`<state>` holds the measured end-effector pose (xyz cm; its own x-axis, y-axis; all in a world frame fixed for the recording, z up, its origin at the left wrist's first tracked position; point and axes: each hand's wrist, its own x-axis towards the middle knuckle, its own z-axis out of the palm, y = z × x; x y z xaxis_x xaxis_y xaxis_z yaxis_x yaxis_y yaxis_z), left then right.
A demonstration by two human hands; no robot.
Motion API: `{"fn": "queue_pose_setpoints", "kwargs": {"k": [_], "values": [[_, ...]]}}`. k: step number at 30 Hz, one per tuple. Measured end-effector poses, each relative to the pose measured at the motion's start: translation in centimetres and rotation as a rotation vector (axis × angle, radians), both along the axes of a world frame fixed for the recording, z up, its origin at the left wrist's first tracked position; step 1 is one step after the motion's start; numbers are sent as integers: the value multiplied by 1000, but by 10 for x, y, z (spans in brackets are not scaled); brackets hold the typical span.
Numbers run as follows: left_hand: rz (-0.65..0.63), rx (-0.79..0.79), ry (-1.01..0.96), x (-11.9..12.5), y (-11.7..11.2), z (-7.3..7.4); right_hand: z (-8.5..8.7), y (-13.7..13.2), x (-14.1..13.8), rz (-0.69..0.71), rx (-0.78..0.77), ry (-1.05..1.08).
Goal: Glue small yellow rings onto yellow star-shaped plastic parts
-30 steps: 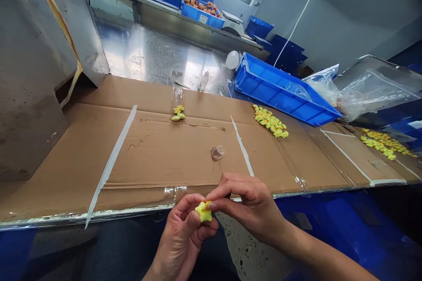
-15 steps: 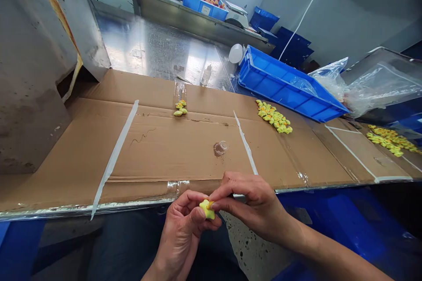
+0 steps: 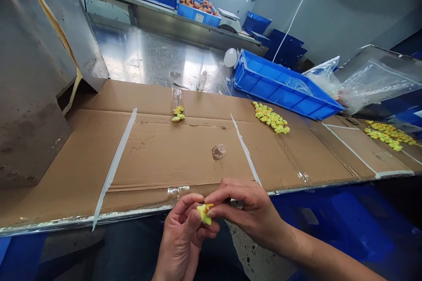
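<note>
Between my hands, just off the table's front edge, is a small yellow star-shaped piece (image 3: 205, 217) with an orange bit on its upper side. My left hand (image 3: 184, 228) pinches the yellow piece between thumb and fingers. Thumb and forefinger of my right hand (image 3: 247, 204) are closed at its orange bit; whether they grip it or only press on it is partly hidden by the fingertips. Beyond my hands, a small clear cup (image 3: 221, 149) sits on the cardboard beside a brown patch. Farther back lie a few similar yellow pieces (image 3: 178, 117).
Cardboard (image 3: 171, 153) with white tape strips covers the table. A cluster of yellow pieces (image 3: 271, 117) lies to the right, before a blue crate (image 3: 280, 83); another cluster (image 3: 389, 134) is farther right. A metal housing (image 3: 36, 88) stands at left. A small clear bottle (image 3: 201, 81) stands behind.
The view has tilted and shifted slightly. Both hands stay together on the yellow piece, which has turned a little, and more of its orange bit shows.
</note>
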<state>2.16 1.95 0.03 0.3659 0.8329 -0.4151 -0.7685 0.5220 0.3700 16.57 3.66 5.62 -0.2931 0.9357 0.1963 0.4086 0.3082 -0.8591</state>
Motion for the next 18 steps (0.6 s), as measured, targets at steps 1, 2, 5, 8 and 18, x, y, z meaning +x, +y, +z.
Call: {"fn": "queue_pose_setpoints", "kwargs": {"k": [1, 2, 5, 8, 18], "values": [[23, -16, 10, 0, 1, 2, 0, 1, -2, -19, -18, 34], [37, -32, 22, -1, 1, 3, 0, 2, -4, -41, -33, 58], [53, -73, 59, -3, 2, 8, -1, 4, -10, -87, -83, 115], [39, -104, 119, -5, 2, 10, 0, 5, -13, -73, -168, 196], [320, 238, 511, -5, -14, 4, 16, -3, -10, 56, 42, 35]]}}
